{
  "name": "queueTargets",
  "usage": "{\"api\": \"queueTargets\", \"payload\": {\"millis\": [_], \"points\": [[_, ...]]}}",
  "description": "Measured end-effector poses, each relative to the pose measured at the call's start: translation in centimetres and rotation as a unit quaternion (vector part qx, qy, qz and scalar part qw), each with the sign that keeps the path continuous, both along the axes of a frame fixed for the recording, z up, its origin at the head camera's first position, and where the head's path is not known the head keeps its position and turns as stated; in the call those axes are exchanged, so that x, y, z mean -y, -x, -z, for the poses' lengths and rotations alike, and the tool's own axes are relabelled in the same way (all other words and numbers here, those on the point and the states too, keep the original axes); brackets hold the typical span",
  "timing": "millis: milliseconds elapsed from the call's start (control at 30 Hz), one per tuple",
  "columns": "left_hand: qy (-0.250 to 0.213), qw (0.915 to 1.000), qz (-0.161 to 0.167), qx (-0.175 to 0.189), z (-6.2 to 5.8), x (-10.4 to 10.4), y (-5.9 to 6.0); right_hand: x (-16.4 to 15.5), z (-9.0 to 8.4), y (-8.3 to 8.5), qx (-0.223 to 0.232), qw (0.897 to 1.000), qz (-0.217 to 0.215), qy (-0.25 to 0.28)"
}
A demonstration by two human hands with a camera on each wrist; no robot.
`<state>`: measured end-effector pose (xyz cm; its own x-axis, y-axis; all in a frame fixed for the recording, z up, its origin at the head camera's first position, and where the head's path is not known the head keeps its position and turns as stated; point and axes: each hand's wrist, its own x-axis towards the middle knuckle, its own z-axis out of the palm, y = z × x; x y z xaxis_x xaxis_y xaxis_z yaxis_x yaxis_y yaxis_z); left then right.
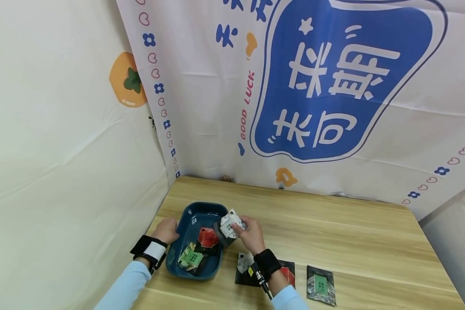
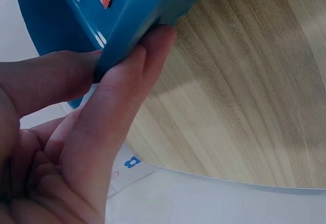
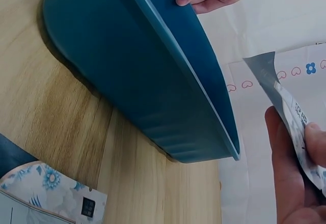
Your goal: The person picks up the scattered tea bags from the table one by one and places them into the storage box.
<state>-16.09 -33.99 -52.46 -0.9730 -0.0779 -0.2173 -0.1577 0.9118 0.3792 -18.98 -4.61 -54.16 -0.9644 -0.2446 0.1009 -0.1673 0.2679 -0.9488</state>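
A dark blue rectangular tub (image 1: 205,208) stands at the left of the table. My left hand (image 1: 166,231) pinches its left rim between thumb and fingers, as the left wrist view shows close up. My right hand (image 1: 253,236) holds a flat sachet (image 1: 228,224), pale-patterned with a dark end, at the tub's right rim. In the right wrist view this sachet (image 3: 293,114) is seen nearly edge-on between thumb and fingers. Inside the tub lie a red and black sachet (image 1: 207,238) and a green-labelled sachet (image 1: 191,258).
On the table (image 1: 356,237), under and beside my right forearm, lie a grey-white and black sachet (image 1: 244,271) and a partly hidden red one (image 1: 288,272). Farther right is a green-labelled sachet (image 1: 320,285). A printed curtain (image 1: 201,107) hangs behind the table, with a pale wall at left.
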Motion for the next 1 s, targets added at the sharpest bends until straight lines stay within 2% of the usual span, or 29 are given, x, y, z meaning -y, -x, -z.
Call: {"api": "queueTargets", "payload": {"millis": [333,667,1000], "points": [[-0.004,1.0,-0.001,0.005,-0.09,-0.01,0.07,0.28,-0.2,-0.09,-0.012,1.0,0.009,-0.025],[-0.001,1.0,-0.003,0.005,0.07,-0.08,0.16,0.34,-0.14,-0.37,-0.019,1.0,0.002,-0.015],[-0.001,1.0,-0.007,0.005,0.0,-0.13,0.04,0.75,0.25,-0.78,0.02,0.999,-0.019,-0.016]]}}
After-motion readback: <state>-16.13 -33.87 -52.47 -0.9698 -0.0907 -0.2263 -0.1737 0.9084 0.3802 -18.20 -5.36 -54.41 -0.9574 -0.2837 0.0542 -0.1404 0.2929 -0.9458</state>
